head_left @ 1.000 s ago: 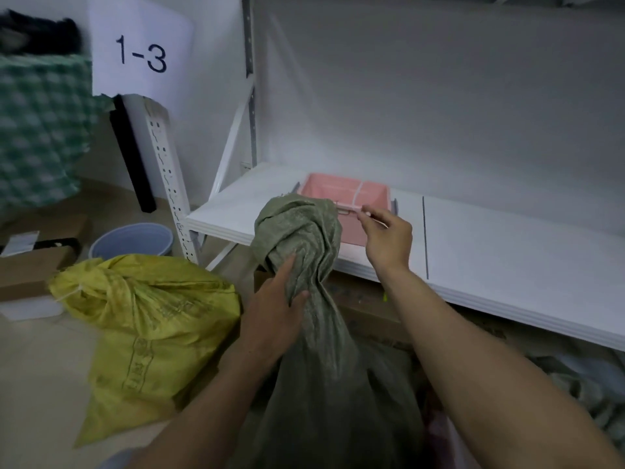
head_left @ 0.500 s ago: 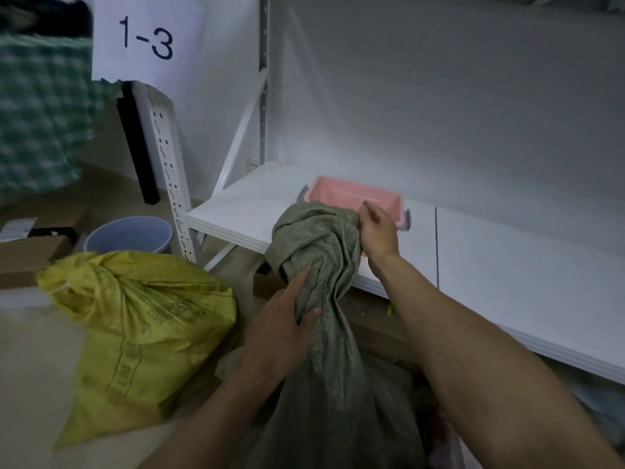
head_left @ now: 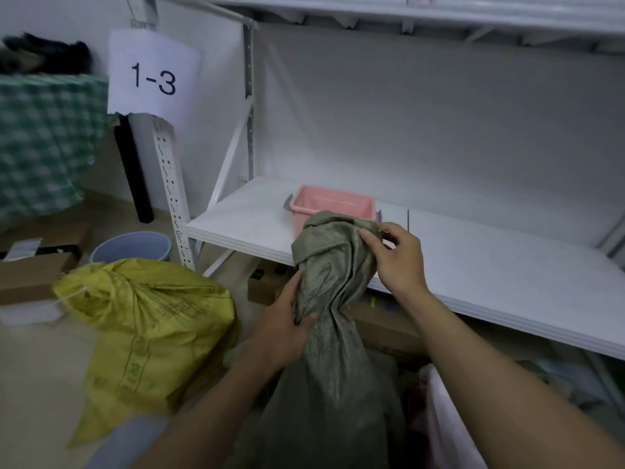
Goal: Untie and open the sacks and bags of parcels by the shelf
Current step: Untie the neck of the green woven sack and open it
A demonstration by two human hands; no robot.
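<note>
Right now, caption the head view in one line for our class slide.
Left hand grips the green sack at its neck; right hand pinches its bunched top, beside a tied yellow sack.

Parcel storeroom or sorting depot. White shelf rack (head_left: 473, 265) behind right hand (head_left: 399, 258); paper bay label "1-3" (head_left: 154, 79) up-left of left hand (head_left: 287, 330). Tied yellow sack (head_left: 145, 319) on floor left of it, cardboard boxes (head_left: 30, 275) farther left, green sack (head_left: 331, 265) between hands.

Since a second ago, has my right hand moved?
Yes. Your right hand has left the pink basket's front edge and come toward you, and now pinches the green sack's bunched top.
</note>
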